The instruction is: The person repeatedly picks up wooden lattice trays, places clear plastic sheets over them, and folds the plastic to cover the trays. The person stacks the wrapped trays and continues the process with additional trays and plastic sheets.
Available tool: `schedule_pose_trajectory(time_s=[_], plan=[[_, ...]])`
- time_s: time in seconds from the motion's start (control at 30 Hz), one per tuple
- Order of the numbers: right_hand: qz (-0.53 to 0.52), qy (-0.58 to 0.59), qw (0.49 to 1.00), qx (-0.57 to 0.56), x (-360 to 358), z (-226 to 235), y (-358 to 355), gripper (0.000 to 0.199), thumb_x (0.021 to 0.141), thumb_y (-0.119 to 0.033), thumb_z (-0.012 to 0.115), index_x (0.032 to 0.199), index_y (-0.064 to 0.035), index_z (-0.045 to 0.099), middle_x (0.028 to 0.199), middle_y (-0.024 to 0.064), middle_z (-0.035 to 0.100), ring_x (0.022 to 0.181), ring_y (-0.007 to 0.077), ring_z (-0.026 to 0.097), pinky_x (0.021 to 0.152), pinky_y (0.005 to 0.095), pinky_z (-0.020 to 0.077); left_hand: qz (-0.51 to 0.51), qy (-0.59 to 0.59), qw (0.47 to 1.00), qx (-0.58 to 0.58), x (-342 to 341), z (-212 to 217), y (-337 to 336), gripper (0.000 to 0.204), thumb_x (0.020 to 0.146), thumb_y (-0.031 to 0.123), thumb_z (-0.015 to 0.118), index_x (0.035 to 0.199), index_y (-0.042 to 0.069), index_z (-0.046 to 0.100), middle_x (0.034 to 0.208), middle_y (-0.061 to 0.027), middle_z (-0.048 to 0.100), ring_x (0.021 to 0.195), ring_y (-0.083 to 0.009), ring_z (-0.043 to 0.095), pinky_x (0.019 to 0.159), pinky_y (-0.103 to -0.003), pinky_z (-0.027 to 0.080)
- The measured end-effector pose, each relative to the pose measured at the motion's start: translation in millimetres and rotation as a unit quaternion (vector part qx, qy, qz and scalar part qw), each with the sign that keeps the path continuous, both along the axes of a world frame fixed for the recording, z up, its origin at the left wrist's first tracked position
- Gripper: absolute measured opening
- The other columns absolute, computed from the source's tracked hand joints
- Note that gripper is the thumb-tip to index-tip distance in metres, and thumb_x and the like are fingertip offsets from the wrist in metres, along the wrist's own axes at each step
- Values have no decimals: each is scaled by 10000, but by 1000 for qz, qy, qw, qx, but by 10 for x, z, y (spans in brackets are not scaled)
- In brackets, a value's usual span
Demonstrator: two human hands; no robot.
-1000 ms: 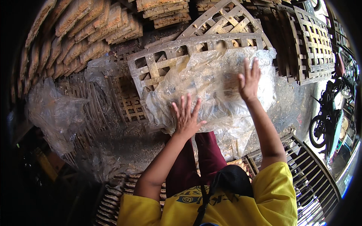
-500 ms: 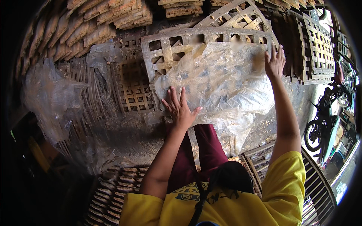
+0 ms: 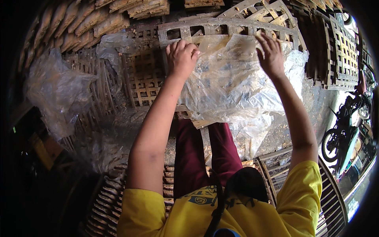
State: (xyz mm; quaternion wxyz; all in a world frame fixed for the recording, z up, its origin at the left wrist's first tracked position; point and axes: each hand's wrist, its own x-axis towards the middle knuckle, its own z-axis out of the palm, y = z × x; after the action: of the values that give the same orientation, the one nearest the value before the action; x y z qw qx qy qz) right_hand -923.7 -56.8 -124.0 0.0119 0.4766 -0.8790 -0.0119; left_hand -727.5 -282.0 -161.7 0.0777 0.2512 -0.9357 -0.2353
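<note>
A wrinkled clear plastic sheet (image 3: 237, 87) lies over a wooden lattice rack (image 3: 169, 36) in front of me, covering most of it. Its far slatted edge shows beyond the plastic. At the sheet's far left corner my left hand (image 3: 181, 59) has its fingers curled closed on the plastic. Toward the far right part of the sheet rests my right hand (image 3: 271, 55), its fingers stretched out and touching the plastic near the rack's far bar. The near edge of the sheet hangs down in front of my knees.
Another lattice rack (image 3: 268, 14) lies tilted behind. Stacked racks (image 3: 342, 51) stand at the right, with a motorcycle (image 3: 343, 134) beyond. Crumpled plastic (image 3: 59, 91) hangs over slats at the left. Rows of rough brown pieces (image 3: 79, 19) are stacked at the far left.
My left hand has moved away from me to the sheet's far left corner and closed on it. My right hand has shifted left onto the plastic. The sheet's far edge now reaches further right.
</note>
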Motion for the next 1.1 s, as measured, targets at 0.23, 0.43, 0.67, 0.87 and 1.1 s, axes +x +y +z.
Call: schedule_pose_trajectory(time_s=[0.23, 0.43, 0.67, 0.87, 1.1], plan=[[-33, -113, 991, 58, 1348, -338, -746, 610, 941, -468, 236, 1446, -167, 74, 1507, 90, 10, 1387, 259, -25, 1112, 468, -5, 87, 10, 982, 169, -36, -123, -142, 222, 786, 256, 660, 775, 36, 629, 693, -100, 626, 632, -233, 579, 612, -328, 436], [364, -442, 820, -1, 2505, -210, -380, 628, 897, -540, 345, 1397, -161, 307, 1457, 161, 219, 1361, 308, 164, 1104, 490, 71, 105, 75, 943, 306, -29, -174, -249, 231, 807, 205, 644, 757, -17, 605, 615, -88, 602, 544, -113, 508, 536, -280, 419], [24, -196, 977, -77, 1834, -274, -717, 613, 919, -501, 302, 1416, -145, 249, 1470, 199, 144, 1370, 329, 115, 1097, 490, 53, 131, 82, 887, 435, -40, -324, -333, 211, 836, 202, 628, 831, -9, 628, 722, -41, 629, 649, -79, 501, 617, -254, 428], [437, -567, 673, 186, 2887, -101, -183, 578, 896, -512, 376, 1386, -208, 334, 1478, 136, 183, 1369, 303, 154, 1105, 491, 80, 171, 57, 847, 500, -55, -203, -365, 149, 862, 194, 606, 859, 46, 623, 777, 8, 614, 682, -65, 503, 664, -222, 408], [114, -333, 936, -32, 2730, -241, -333, 572, 915, -468, 359, 1402, -178, 285, 1470, 158, 189, 1369, 313, 148, 1101, 497, 103, 181, 26, 833, 522, -6, -190, -496, 183, 879, 277, 577, 859, 103, 628, 797, 14, 637, 722, -57, 529, 705, -229, 407]])
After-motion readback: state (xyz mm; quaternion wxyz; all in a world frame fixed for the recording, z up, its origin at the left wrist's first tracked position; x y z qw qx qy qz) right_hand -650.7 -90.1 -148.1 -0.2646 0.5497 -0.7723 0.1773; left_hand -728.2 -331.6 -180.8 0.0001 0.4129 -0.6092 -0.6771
